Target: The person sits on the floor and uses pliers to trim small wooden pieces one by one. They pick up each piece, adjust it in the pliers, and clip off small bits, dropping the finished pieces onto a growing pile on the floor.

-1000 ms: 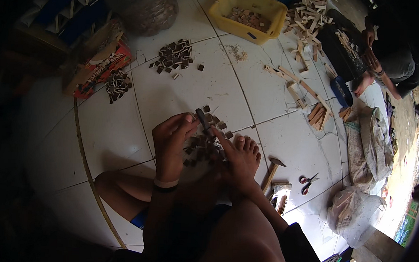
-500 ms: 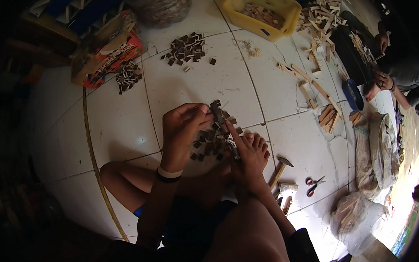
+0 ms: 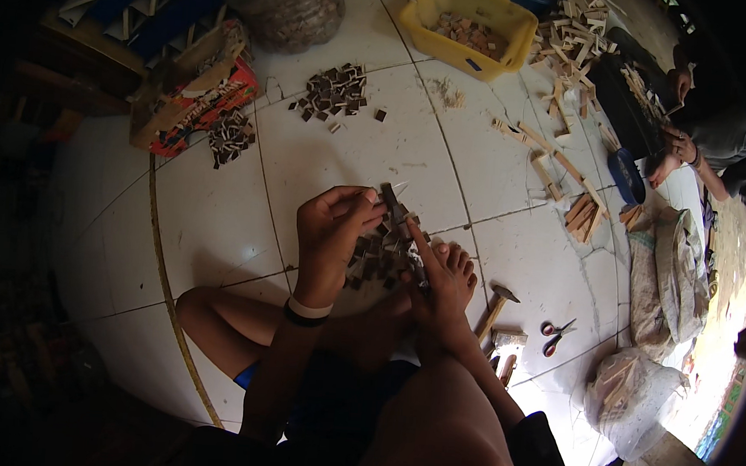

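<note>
In the head view, the one that reaches me, I look down on a person seated cross-legged on a white tiled floor point(image 3: 213, 189). The left hand point(image 3: 326, 234) is raised over the middle of the floor, thumb and fingertips drawn together beside the far end of a dark bar-shaped tool point(image 3: 394, 204); I cannot tell whether a small piece is pinched there. The right hand point(image 3: 442, 293) grasps the tool's near end, index finger laid along it, just above a bare foot point(image 3: 459, 268). Beneath both hands lie loose dark-faced wooden squares point(image 3: 376, 254). I judge the step in hand to be close handling of one small part at the tool; the next move seems to call for a steady right grip and left fingertips clear of any sharp edge. Towards the floor's right edge are a hammer point(image 3: 494, 314) and red-handled scissors point(image 3: 550, 329). Towards its far edge I make out a heap of similar squares point(image 3: 335, 92) and a yellow plastic tub point(image 3: 448, 54) containing wood pieces. At the far left stands a red-printed cardboard carton point(image 3: 170, 135). By the far right corner, a co-worker's hand point(image 3: 682, 143) hovers near a dark container of sticks point(image 3: 616, 98).
</note>
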Demonstrator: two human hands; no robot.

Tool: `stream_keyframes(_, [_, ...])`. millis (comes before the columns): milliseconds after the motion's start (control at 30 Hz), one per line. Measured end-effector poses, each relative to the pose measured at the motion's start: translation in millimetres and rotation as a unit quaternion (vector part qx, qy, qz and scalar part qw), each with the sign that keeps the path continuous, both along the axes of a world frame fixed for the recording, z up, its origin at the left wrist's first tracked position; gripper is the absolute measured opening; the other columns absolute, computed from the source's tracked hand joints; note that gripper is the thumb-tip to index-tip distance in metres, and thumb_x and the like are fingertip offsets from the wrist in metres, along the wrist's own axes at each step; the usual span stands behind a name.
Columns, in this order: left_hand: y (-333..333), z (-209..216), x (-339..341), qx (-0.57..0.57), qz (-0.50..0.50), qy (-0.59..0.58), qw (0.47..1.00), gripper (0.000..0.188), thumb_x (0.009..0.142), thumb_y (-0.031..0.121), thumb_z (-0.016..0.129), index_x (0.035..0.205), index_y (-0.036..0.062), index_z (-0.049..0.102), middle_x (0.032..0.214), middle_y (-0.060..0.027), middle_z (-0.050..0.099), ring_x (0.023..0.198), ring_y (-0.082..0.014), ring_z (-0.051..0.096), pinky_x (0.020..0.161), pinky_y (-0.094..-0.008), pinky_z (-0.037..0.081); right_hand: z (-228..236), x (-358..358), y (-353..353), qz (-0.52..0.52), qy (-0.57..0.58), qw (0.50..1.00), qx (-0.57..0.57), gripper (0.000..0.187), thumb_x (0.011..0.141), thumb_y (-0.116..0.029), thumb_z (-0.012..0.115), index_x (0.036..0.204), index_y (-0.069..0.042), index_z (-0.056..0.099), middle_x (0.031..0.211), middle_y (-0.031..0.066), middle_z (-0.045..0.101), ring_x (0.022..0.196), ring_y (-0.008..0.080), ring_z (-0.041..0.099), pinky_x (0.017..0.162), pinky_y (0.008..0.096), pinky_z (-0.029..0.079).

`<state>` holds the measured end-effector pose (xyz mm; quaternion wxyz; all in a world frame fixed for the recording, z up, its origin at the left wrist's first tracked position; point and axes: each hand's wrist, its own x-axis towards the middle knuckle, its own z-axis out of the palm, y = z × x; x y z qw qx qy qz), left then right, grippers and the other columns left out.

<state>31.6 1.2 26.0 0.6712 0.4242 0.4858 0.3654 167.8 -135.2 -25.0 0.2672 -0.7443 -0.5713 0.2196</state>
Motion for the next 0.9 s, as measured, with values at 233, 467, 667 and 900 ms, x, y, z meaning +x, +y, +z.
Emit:
stream_keyframes(233, [-1.6, -1.3, -6.3, -0.002, 0.007, 0.006, 1.000, 0.032, 0.100, 0.016, 0.071, 0.120, -0.0078, 0.065, 0.113, -0.0172, 0.073, 0.105, -0.0261, 0.073, 0.099, -0.0380, 0.058, -0.7, -2.0, -2.5, -0.003, -0.074, 0.997, -0.033, 0.078, 0.090, -0.034, 0.071, 0.159, -0.048, 0.038, 0.127, 0.0267, 0.055, 0.121, 0.0438, 0.046, 0.102, 0.0558, 0.037])
stream_keyframes(467, [-13.4, -24.4, -8.1, 0.134, -0.007, -0.032, 0.990, 0.046, 0.096, 0.002, 0.071, 0.140, -0.0059, 0.057, 0.128, -0.0175, 0.069, 0.117, -0.0222, 0.068, 0.104, -0.0327, 0.054, 1.2, -1.1, -5.9, -0.003, -0.059, 0.997, -0.058, 0.073, 0.092, -0.046, 0.071, 0.158, -0.049, 0.039, 0.125, 0.0226, 0.050, 0.121, 0.0418, 0.043, 0.103, 0.0533, 0.035])
stream_keyframes(667, [-19.1, -46.1, 1.4, 0.158, 0.067, -0.107, 0.979, 0.035, 0.097, -0.004, 0.066, 0.131, -0.0085, 0.062, 0.123, -0.0183, 0.071, 0.115, -0.0205, 0.068, 0.103, -0.0327, 0.054, 0.7, 1.4, -7.9, 0.028, -0.041, 0.998, -0.030, 0.081, 0.087, -0.047, 0.074, 0.160, -0.040, 0.041, 0.121, 0.0224, 0.048, 0.115, 0.0414, 0.044, 0.098, 0.0521, 0.036])
stream_keyframes(900, [-18.4, -50.8, 4.8, 0.177, 0.069, -0.084, 0.978, 0.037, 0.097, 0.003, 0.067, 0.133, -0.0077, 0.059, 0.126, -0.0197, 0.069, 0.116, -0.0249, 0.068, 0.103, -0.0405, 0.058, -2.0, 3.1, -9.3, 0.038, -0.023, 0.999, 0.002, 0.082, 0.087, -0.045, 0.075, 0.161, -0.037, 0.040, 0.118, 0.0239, 0.048, 0.112, 0.0417, 0.044, 0.096, 0.0524, 0.037])
